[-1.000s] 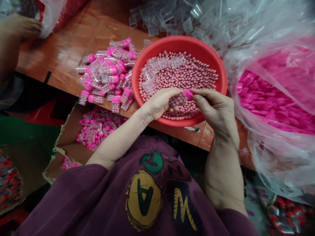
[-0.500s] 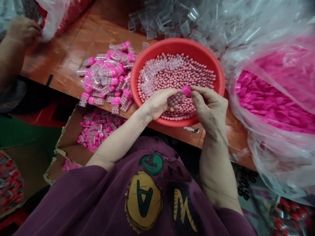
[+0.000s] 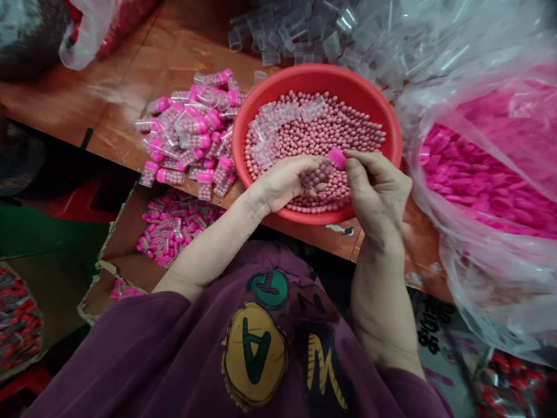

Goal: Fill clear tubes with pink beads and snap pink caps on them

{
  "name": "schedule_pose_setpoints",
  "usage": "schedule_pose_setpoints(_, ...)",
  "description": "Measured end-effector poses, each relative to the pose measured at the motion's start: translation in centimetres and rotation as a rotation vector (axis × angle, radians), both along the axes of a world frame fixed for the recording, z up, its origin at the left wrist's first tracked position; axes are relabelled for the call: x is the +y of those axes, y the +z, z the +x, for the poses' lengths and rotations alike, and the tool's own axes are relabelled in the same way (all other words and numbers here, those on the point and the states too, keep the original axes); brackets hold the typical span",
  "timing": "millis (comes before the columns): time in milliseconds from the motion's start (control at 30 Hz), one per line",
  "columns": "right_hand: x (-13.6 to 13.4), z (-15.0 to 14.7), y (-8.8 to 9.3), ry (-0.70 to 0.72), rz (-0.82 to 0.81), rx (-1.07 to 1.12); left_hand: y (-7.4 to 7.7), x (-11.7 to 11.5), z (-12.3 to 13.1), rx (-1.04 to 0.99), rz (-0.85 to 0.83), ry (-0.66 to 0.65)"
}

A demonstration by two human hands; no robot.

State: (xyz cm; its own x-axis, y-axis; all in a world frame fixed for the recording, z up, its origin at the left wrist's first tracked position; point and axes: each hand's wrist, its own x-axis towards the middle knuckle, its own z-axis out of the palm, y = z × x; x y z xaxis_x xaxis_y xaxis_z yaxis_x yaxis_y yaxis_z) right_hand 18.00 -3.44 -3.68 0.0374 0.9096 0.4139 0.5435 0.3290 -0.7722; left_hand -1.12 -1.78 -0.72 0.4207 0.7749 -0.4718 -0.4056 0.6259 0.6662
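Observation:
My left hand (image 3: 281,183) is closed round a small clear tube (image 3: 317,173) filled with pink beads, held over the near side of the red bowl (image 3: 274,87). My right hand (image 3: 376,188) pinches a pink cap (image 3: 336,157) at the tube's open end. The bowl holds a bed of pink beads (image 3: 331,130) with a few empty clear tubes (image 3: 278,116) lying on them.
A heap of capped filled tubes (image 3: 194,130) lies left of the bowl on the wooden table (image 3: 130,69). Loose empty tubes (image 3: 296,32) lie behind. A clear bag of pink caps (image 3: 483,168) sits right. A cardboard box (image 3: 130,215) below holds more filled tubes.
Another person's hand at the top left has gone out of view. My hands stay over the bowl, with the cap pressed nearer onto the tube's end.

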Motion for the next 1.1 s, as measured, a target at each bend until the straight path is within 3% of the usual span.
schedule_pose_setpoints(133,0.2,-0.4,-0.1,0.025,0.014,-0.005,0.1,-0.3,-0.2,-0.048,0.058,-0.053)
schedule_pose_setpoints(367,0.9,0.4,-0.8,-0.044,0.129,-0.142,-1.4,-0.1,0.0,-0.098,0.067,0.001)
schedule_pose_setpoints(500,0.8,0.4,-0.8,-0.016,0.162,-0.047,-2.0,0.1,0.0,-0.147,0.063,0.003)
schedule_pose_setpoints(667,0.2,-0.4,-0.8,0.043,0.123,0.045,-2.8,0.2,0.0,-0.175,0.102,0.017)
schedule_pose_setpoints(867,0.2,-0.6,-0.7,0.037,0.127,-0.013,-3.7,0.2,-0.1,-0.155,0.170,-0.008)
schedule_pose_setpoints(1100,-0.1,-0.4,-0.4,0.080,0.122,-0.005,-3.7,-0.1,-0.2,-0.095,0.220,-0.020)
